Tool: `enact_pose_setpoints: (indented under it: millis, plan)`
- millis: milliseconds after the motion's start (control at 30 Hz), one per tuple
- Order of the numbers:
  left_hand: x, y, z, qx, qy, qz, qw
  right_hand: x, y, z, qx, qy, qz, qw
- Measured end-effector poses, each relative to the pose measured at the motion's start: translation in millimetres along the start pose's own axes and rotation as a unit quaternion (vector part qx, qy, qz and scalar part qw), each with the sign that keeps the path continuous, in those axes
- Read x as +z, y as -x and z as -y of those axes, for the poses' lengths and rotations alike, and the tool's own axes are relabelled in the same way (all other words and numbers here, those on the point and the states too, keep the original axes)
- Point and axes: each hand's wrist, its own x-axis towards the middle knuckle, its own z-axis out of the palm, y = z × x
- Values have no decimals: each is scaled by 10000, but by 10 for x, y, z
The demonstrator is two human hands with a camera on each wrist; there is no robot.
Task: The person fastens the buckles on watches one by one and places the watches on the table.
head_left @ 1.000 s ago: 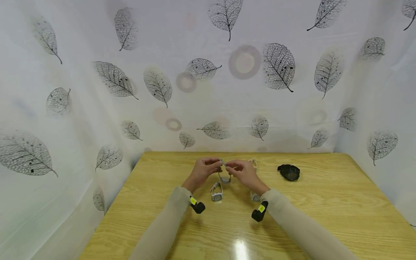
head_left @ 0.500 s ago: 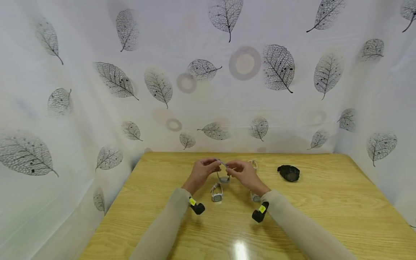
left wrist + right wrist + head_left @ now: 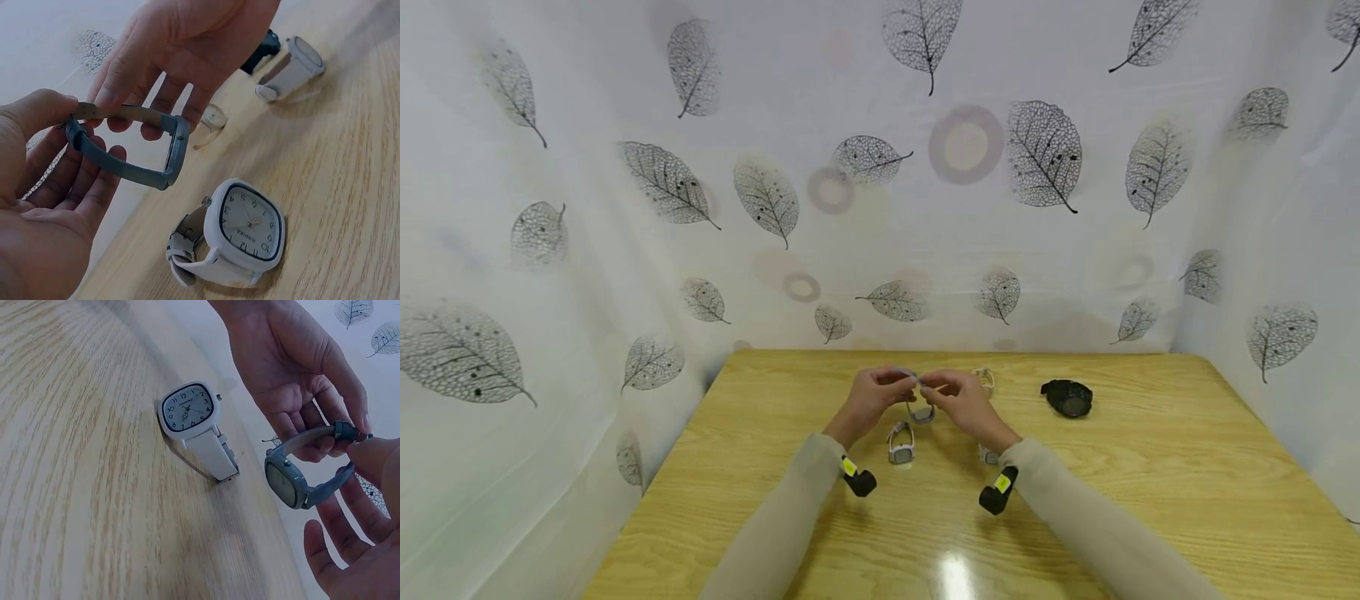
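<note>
A grey-blue wristwatch (image 3: 922, 414) hangs above the table between both hands, its strap looped and its case lowest. My left hand (image 3: 871, 402) pinches one part of the strap near the buckle end. With thumb and fingers, my right hand (image 3: 967, 403) pinches the strap right beside it, and the fingertips nearly meet. The left wrist view shows the watch strap (image 3: 119, 164) passing through a keeper loop by the left thumb. In the right wrist view the watch case (image 3: 284, 481) faces away from the hands. Fingers partly cover the buckle.
On the wooden table (image 3: 760, 517), a white square-faced watch (image 3: 901, 450) stands below the hands. Another pale watch (image 3: 990, 456) is partly behind the right wrist. A light-strapped watch (image 3: 987, 380) stands behind the right hand. A black watch (image 3: 1067, 398) lies to the right.
My left hand has shifted slightly right, bringing both hands' fingertips closer. The strap end that stretched between them now shows less. The other watches have stayed where they were.
</note>
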Motion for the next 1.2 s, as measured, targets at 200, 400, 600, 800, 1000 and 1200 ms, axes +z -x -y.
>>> enact_pose_setpoints:
  millis: [200,400,600,800,1000,1200]
  plan:
    - [-11,-11,6,53,-41,-205,9998,-15,28,18,241,-50,135,9996]
    - [-41,-11,10,92,-109,-188,9997,-5,35,5,294,26,142,9995]
    - [-24,1,7,115,-460,162,9987,18,29,5,327,299,85,9990]
    - [-20,9,30,75,-532,153,9984,30,36,-7,306,208,-18,9993]
    - [10,-4,35,119,-579,-117,9982,-7,23,8,464,64,81,9989]
    - [61,-30,6,385,-1317,-352,9899,-126,-69,101,240,38,1,9997]
